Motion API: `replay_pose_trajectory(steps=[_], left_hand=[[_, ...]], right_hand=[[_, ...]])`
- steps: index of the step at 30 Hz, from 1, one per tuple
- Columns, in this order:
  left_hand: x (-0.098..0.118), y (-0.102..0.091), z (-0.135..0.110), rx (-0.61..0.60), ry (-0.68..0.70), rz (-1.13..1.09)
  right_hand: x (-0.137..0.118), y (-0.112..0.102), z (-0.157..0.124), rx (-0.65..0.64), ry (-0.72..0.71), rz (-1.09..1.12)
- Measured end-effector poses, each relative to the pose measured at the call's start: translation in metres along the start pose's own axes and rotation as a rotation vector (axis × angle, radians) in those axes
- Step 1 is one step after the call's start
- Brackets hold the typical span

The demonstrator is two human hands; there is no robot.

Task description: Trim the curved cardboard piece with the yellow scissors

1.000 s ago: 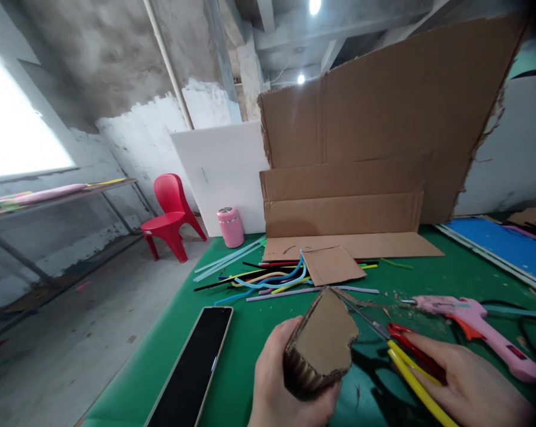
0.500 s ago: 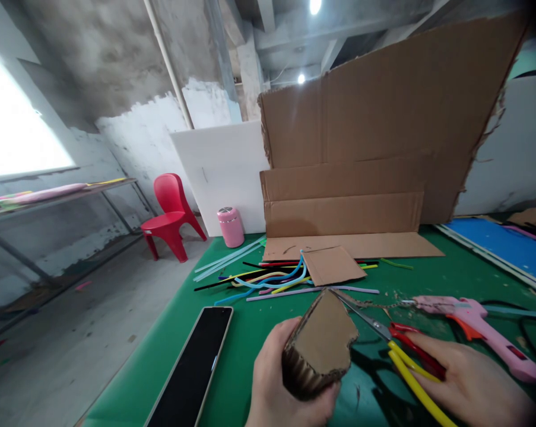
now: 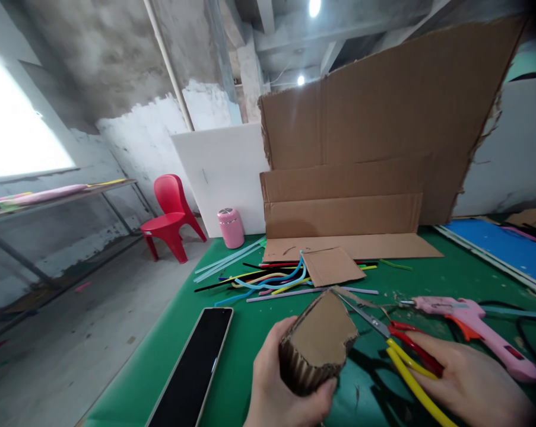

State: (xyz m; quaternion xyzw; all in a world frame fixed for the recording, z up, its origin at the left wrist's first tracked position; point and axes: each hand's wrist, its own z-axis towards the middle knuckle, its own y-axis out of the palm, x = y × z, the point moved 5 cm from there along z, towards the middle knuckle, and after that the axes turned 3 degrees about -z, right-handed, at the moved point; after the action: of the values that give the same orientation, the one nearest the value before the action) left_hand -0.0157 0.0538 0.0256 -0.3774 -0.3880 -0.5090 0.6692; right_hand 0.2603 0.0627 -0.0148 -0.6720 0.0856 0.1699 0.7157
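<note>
My left hand point(image 3: 279, 379) is closed round a small cardboard block point(image 3: 323, 332) with a flat brown top and a ridged, corrugated side; its right edge is notched and rough. In my right hand point(image 3: 468, 379) are scissors point(image 3: 403, 344) with red and yellow handles. Their blade tips touch the block's far corner, where a thin strip of cardboard point(image 3: 361, 299) hangs off towards the right. Just beyond my right hand lies a pink glue gun point(image 3: 475, 326) with an orange trigger. A phone point(image 3: 192, 367) with a dark screen rests to the left of my left hand.
Colourful pipe-cleaner-like strips point(image 3: 268, 279) and a square cardboard piece point(image 3: 332, 267) lie behind the block. A large cardboard sheet point(image 3: 374, 124) stands at the back, beside a pink canister point(image 3: 231, 228). A blue board point(image 3: 503, 246) is at the right, a red chair point(image 3: 172, 213) on the floor.
The block has shifted and tilted very slightly in my left hand. The hanging strip by the scissor blades has changed shape a little. Both hands keep their grips.
</note>
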Motion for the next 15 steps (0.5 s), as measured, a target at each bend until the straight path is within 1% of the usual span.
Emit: replay_pose_trajectory(steps=[4,7,11,15], left_hand=[[0.001,0.004,0.001,-0.067,-0.161,-0.187],[0.001,0.005,0.001,-0.106,-0.234,-0.253],[-0.003,0.005,0.001,-0.140,-0.264,-0.284],[-0.009,0.001,0.002,-0.148,-0.250,-0.277]], right_hand=[[0.001,-0.002,0.004,-0.004,0.020,0.140],[0.004,-0.005,0.007,0.044,0.022,0.207],[0.004,-0.009,0.006,0.146,0.032,0.223],[0.000,-0.011,0.005,0.150,0.051,0.243]])
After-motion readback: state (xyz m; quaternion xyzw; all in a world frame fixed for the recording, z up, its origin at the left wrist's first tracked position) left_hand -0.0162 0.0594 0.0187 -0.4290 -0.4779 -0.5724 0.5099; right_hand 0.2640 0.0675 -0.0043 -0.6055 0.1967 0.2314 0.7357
